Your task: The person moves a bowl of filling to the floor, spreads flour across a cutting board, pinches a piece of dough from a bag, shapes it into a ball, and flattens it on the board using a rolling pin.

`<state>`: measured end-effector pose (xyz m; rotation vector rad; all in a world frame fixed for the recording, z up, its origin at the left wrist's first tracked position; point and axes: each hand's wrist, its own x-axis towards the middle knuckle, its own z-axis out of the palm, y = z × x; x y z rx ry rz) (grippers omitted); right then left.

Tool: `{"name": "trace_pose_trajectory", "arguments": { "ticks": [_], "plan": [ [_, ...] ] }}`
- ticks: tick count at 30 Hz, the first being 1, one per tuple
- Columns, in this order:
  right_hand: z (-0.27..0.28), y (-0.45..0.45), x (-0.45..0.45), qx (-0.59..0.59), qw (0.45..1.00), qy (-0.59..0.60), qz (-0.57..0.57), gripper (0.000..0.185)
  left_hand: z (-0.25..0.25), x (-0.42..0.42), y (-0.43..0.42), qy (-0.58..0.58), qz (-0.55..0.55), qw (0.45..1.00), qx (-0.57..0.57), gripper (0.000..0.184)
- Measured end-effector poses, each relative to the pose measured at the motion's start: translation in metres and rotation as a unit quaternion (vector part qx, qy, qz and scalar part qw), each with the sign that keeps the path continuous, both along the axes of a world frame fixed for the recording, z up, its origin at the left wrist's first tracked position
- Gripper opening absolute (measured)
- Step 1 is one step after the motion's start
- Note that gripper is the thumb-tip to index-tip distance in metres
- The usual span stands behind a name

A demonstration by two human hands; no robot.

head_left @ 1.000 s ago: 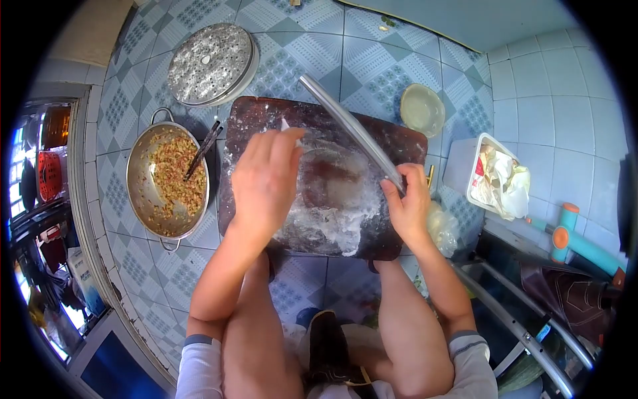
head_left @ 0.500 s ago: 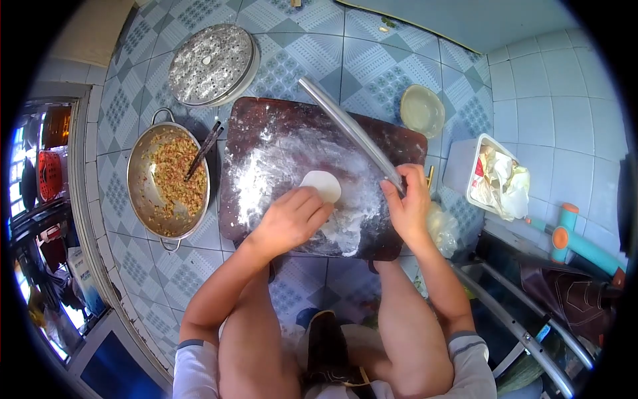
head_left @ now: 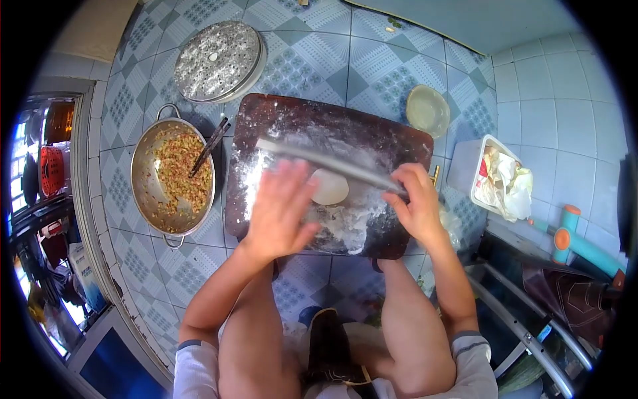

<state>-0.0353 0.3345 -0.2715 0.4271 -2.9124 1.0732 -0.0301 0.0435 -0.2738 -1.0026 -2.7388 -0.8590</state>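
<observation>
A round white dough wrapper [head_left: 330, 187] lies flat on the floured dark red board [head_left: 405, 143]. My right hand [head_left: 419, 203] is closed around the right end of a long silver rolling pin [head_left: 332, 163]. The pin slants across the board just beyond the wrapper, its left part smeared by motion. Close to the wrapper's left side, my left hand [head_left: 280, 211] is open, fingers stretched out and blurred, near the pin's left part. Whether those fingertips touch the pin, I cannot tell.
Left of the board stands a two-handled metal pan [head_left: 138, 189] of chopped filling [head_left: 178, 169] with dark chopsticks [head_left: 211, 146]. A floured perforated steamer tray [head_left: 218, 61] sits farther back. At the right are a pale bowl [head_left: 427, 112] and a white bin [head_left: 465, 166] with plastic bags.
My left hand has let go of the wrapper, opened and moved slightly left. The rolling pin has swung down toward the wrapper, its far end moving left and nearer.
</observation>
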Motion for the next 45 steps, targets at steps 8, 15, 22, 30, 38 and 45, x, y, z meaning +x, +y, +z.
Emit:
{"name": "trace_pose_trajectory", "arguments": {
  "ticks": [8, 15, 22, 30, 38, 45],
  "plan": [
    [-0.005, -0.008, -0.004, 0.120, 0.984, 0.042, 0.127, 0.040, -0.012, -0.003, 0.002, -0.088, 0.180, 0.975, -0.096, 0.068],
    [-0.009, -0.022, -0.026, 0.214, 0.973, 0.067, 0.058, 0.073, -0.016, -0.045, 0.007, -0.039, 0.189, 0.969, -0.155, 0.069],
    [-0.006, -0.021, -0.005, 0.219, 0.973, 0.014, 0.064, 0.088, -0.018, -0.018, 0.000, -0.069, 0.172, 0.977, -0.106, 0.067],
    [-0.010, -0.034, -0.036, 0.245, 0.967, 0.069, -0.002, 0.078, -0.022, -0.060, 0.004, -0.011, 0.223, 0.969, -0.103, 0.057],
    [-0.004, -0.032, 0.004, 0.236, 0.970, -0.005, 0.062, 0.087, -0.018, -0.002, -0.004, -0.068, 0.218, 0.965, -0.132, 0.061],
    [-0.019, -0.038, -0.054, 0.228, 0.971, 0.075, -0.014, 0.079, -0.024, -0.070, 0.004, -0.011, 0.271, 0.955, -0.118, 0.058]
  ]
}}
